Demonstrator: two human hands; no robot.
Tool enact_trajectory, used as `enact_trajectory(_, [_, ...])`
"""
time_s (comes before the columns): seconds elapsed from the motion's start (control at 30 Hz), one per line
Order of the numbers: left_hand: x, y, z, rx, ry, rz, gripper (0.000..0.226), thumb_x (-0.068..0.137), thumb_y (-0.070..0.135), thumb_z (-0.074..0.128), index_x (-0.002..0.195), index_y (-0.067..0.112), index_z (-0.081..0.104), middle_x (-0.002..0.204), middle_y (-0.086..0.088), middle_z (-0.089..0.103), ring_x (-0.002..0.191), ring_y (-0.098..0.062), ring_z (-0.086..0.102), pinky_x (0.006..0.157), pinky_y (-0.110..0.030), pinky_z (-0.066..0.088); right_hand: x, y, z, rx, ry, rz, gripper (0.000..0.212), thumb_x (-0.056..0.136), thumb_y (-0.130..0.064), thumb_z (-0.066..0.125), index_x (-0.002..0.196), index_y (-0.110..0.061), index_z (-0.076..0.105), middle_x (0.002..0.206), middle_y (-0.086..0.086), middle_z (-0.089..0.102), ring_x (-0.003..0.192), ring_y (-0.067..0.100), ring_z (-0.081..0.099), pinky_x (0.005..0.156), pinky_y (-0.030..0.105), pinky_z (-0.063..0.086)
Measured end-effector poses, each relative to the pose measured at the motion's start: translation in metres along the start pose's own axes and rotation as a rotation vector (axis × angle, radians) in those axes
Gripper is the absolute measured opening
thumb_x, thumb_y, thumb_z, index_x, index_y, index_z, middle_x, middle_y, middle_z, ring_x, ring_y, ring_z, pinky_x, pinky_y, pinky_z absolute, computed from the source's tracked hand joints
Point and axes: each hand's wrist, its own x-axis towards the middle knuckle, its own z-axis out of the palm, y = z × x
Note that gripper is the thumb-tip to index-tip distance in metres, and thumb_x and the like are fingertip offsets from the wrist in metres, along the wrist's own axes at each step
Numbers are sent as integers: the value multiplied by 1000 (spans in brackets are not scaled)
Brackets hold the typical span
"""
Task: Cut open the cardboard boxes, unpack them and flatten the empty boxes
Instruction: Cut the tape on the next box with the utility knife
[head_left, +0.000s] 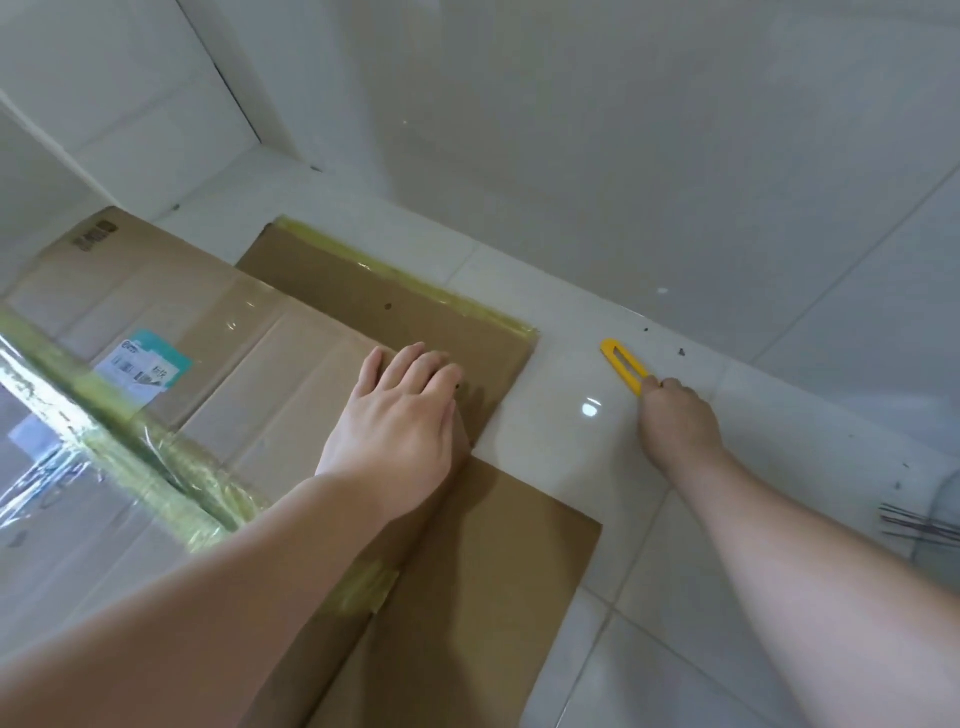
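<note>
A flattened cardboard box (249, 332) lies on the white tiled floor, with a blue-and-white shipping label (143, 366) on it. Its brown flaps (395, 296) spread to the right, edged with yellowish tape. My left hand (400, 415) rests flat on the box, palm down, fingers spread over the flap edge. My right hand (678, 421) is on the floor to the right of the cardboard, fingers closed around a yellow box cutter (623, 366) that points up and to the left.
A strip of crumpled clear and yellow tape (104, 415) crosses the box at the left. The white wall (571, 130) meets the floor just beyond the cutter. A dark wire object (919, 522) lies at the right edge.
</note>
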Motion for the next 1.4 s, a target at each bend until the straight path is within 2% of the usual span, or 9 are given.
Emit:
enact_trajectory(0.23, [-1,0,1,5,21,3,35,96,22,37,128,19,50,136,3,49,136,-21,31,116,-44,17,-3,1,-10,354,-166,196,21,84,-7,52,104,-4,56,107,20,56,93,35,60,74,34,47])
enact_trajectory(0.37, [-1,1,-2,-47,15,7,41,98,29,28,136,22,40,144,5,39,140,-16,20,118,-36,4,-19,-17,-42,1067,-265,292,10,90,2,42,96,-2,50,89,21,57,57,26,56,54,34,51])
enact_trajectory(0.5, [-11,-10,-9,-95,-49,60,53,99,41,21,147,19,23,157,2,18,145,-12,2,116,-28,-8,-50,-52,-103,1501,-364,28,20,92,13,39,101,-2,48,90,14,50,72,23,55,70,36,53])
enact_trajectory(0.6, [-25,-26,-18,-54,-131,98,61,98,48,17,151,18,11,159,1,5,145,-12,-4,117,-31,-7,-82,-75,-137,1476,-357,-170,17,95,10,37,101,2,51,91,15,54,78,24,62,75,34,57])
enact_trajectory(0.73, [-38,-49,-41,-78,-98,97,56,98,47,25,146,17,26,155,1,22,143,-15,12,118,-30,5,-121,-99,-159,1441,-257,-240,16,100,-3,39,98,5,53,84,17,59,66,25,63,62,32,56])
enact_trajectory(1.03, [-70,-102,-70,-24,-150,326,63,95,56,30,146,19,25,156,0,19,143,-13,9,114,-23,-3,-144,-125,-165,1375,103,-1,32,97,-31,50,72,-12,58,51,5,53,35,19,38,36,22,31])
enact_trajectory(1.17, [-100,-103,-65,62,-302,722,82,84,73,27,149,26,11,159,-2,2,145,-14,-12,110,-36,-23,-149,-133,-161,1405,161,103,33,94,-35,55,69,-14,60,48,5,52,33,19,37,36,20,31])
enact_trajectory(1.27, [-122,-98,-52,42,-370,881,73,84,69,33,145,29,26,159,0,7,143,-13,-19,111,-42,-23,-158,-136,-148,1400,147,172,32,93,-37,57,73,-12,62,49,5,53,34,18,38,36,22,33])
enact_trajectory(1.4, [-120,-101,-40,11,-264,799,55,82,43,38,134,30,47,156,5,20,144,-9,-10,116,-42,-14,-173,-141,-128,1333,53,172,33,95,-38,52,77,-13,60,52,4,57,37,20,41,39,23,37])
